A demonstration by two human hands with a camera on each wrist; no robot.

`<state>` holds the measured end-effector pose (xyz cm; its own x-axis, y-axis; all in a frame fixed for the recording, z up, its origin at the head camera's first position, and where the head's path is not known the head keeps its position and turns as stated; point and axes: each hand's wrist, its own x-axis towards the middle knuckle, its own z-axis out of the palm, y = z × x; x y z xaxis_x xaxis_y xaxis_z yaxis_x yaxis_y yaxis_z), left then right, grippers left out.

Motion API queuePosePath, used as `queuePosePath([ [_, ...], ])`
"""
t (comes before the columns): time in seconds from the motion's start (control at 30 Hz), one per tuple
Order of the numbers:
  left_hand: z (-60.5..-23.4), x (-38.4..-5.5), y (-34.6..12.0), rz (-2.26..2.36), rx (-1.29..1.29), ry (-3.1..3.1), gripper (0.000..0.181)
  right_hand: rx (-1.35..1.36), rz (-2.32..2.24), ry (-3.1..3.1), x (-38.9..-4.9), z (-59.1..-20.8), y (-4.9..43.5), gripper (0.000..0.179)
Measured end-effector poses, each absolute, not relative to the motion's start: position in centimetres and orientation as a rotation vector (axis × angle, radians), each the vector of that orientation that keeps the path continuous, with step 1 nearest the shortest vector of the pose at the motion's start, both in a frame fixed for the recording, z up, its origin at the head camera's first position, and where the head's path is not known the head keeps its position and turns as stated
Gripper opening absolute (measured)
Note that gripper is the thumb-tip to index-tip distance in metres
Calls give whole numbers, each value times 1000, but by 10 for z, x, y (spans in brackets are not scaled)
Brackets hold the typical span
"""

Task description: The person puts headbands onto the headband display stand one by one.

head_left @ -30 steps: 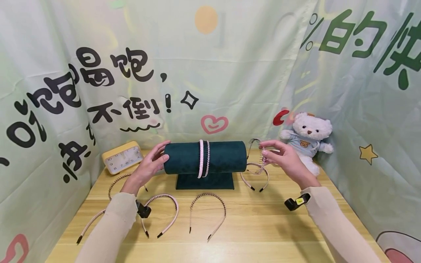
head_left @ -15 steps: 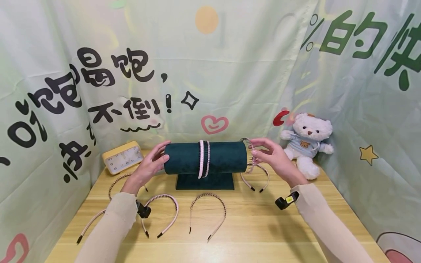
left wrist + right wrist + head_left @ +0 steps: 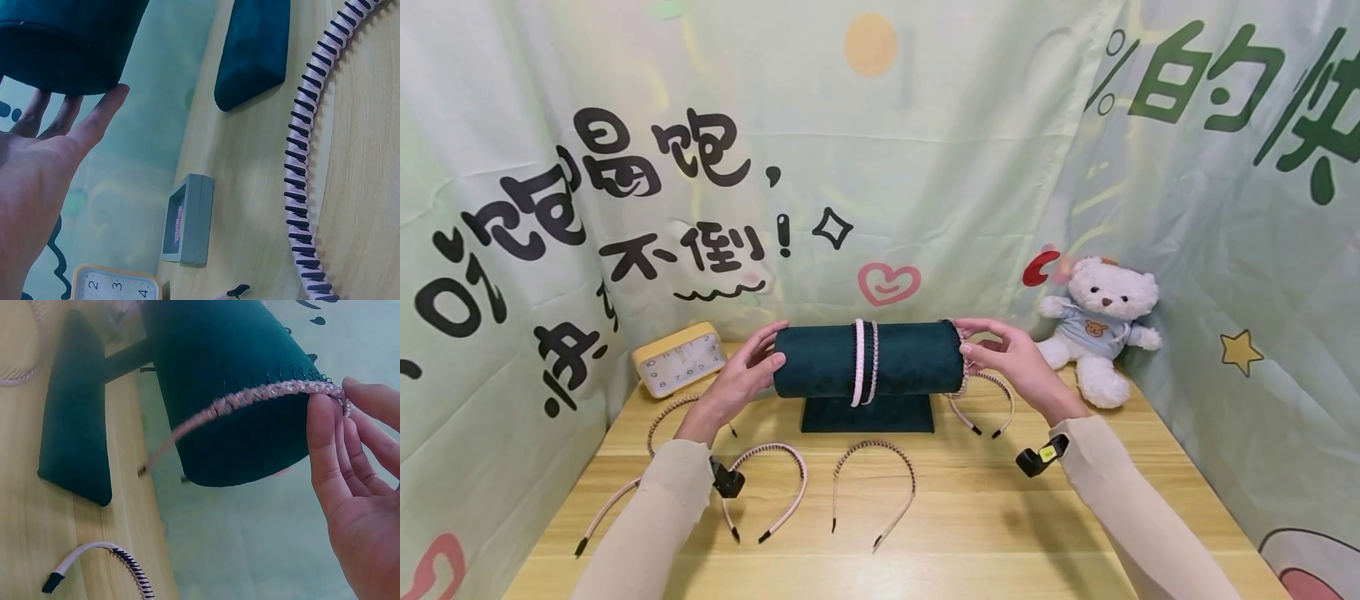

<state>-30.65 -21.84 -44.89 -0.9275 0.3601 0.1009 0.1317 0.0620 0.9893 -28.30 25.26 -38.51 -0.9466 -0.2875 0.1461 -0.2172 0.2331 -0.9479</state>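
Observation:
A dark green velvet headband stand (image 3: pixel 820 362) has a padded roll on a base. My left hand (image 3: pixel 737 383) holds the roll's left end, thumb in front and fingers reaching behind the rim. With thumb and fingers, my right hand (image 3: pixel 1022 362) pinches a pink beaded toothed headband (image 3: pixel 262 394) at the roll's right end. That headband's arch lies over the roll near its rim, teeth inward, with one tip hanging lower. Around the roll's middle sit a smooth pale pink headband (image 3: pixel 858 375) and a thin beaded headband (image 3: pixel 873 375) side by side.
Before the stand lie a beaded headband (image 3: pixel 912 479) and a pink headband (image 3: pixel 803 475), with more partly behind my left arm. Another headband (image 3: pixel 1011 408) lies below the roll's right end. A yellow clock (image 3: pixel 681 360) and a white teddy bear (image 3: pixel 1101 329) stand at the back.
My right hand has moved left with the pink beaded headband, from beside the roll's right end to over its rim. The left hand and stand have stayed in place.

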Motion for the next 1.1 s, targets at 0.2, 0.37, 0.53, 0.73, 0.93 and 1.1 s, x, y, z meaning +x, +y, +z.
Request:
queuePosePath([
  [0.2,-450,-307,-219,1978,508,2156,62,-515,-1806,2474,-282,-386,250,49],
  [0.37,-449,-307,-219,1978,505,2160,62,-625,-1753,2541,-282,-387,250,44],
  [0.53,-448,-306,-218,1967,502,2175,63,-701,-1741,2541,-283,-390,253,45],
  [0.73,-448,-307,-218,1979,502,2168,62,-741,-1704,2507,-284,-393,256,47],
  [0.93,-448,-307,-217,1984,511,2158,62,-757,-1686,2521,-285,-394,256,47],
  [1.1,-449,-307,-217,1989,512,2152,62,-766,-1652,2559,-286,-394,253,46],
])
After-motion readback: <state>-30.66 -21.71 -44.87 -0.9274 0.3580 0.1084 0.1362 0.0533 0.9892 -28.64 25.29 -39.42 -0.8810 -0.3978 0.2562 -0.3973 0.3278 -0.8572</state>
